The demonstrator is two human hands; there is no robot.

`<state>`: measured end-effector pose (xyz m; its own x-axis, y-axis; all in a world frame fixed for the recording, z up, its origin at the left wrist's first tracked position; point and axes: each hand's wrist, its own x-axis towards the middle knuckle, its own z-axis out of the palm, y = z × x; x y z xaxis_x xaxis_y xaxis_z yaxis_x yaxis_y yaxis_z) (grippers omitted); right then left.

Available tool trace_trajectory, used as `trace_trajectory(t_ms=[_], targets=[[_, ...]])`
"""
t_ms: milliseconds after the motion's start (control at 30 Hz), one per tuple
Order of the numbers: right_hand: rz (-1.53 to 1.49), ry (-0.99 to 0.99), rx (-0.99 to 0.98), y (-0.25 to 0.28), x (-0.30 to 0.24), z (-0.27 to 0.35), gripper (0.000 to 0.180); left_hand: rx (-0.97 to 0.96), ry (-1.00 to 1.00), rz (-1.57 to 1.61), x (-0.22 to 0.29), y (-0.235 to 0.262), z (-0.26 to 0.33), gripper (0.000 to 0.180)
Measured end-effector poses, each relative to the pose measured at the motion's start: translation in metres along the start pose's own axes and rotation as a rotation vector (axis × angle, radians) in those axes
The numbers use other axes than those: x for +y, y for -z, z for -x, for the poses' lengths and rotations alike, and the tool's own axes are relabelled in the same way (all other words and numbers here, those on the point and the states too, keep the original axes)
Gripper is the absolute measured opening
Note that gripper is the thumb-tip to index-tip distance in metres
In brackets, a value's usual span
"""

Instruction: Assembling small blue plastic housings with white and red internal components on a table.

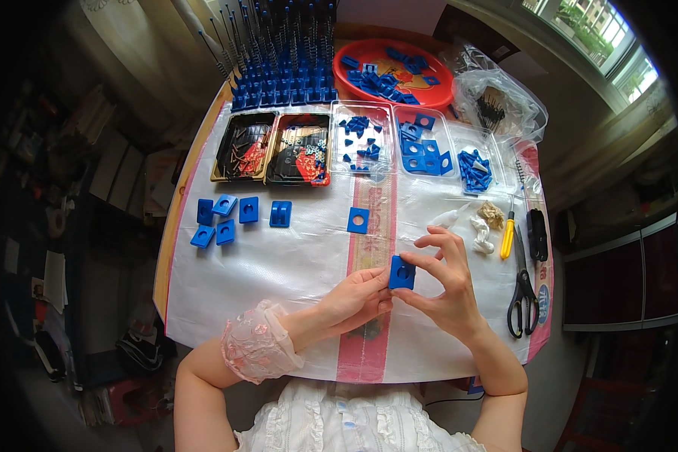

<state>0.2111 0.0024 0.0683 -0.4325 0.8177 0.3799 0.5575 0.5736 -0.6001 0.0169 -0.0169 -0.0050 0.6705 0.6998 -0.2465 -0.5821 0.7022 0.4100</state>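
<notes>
A small blue rectangular plastic piece with a round hole (402, 273) is held upright between my two hands above the table. The fingers of my left hand (360, 298) pinch its left edge. My right hand (447, 289) grips it by the top and bottom, thumb below and index finger above, with the other fingers raised. Just beyond lies a flat blue plate with a round hole (352, 220). To the left, a blue piece with two ridges (280, 214) rests beside several similar blue pieces (225, 231).
Black trays of screws (242, 151) and nuts (300, 154), then clear trays of blue parts (363, 135), line the far side. Behind stand blue spring assemblies (282, 68) and a red basin (438, 92). Scissors (523, 297) and a yellow-handled screwdriver (508, 237) lie right.
</notes>
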Motion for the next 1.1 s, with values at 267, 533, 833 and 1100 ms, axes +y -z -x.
trace_trajectory(t_ms=[267, 533, 833, 1100], targets=[[-0.015, -0.004, -0.003, 0.000, -0.001, 0.000, 0.050, 0.007, 0.000, 0.015, 0.002, -0.003, 0.001, 0.025], [-0.072, -0.037, -0.011, 0.000, 0.001, 0.000, 0.052, 0.021, -0.005, 0.012, 0.005, -0.010, 0.001, 0.024], [-0.071, -0.055, 0.010, -0.002, 0.000, 0.000, 0.049, 0.008, -0.001, -0.001, 0.005, -0.009, 0.001, 0.025], [-0.054, -0.063, 0.009, -0.001, -0.001, 0.000, 0.049, 0.012, 0.004, -0.002, 0.004, -0.008, 0.000, 0.024]])
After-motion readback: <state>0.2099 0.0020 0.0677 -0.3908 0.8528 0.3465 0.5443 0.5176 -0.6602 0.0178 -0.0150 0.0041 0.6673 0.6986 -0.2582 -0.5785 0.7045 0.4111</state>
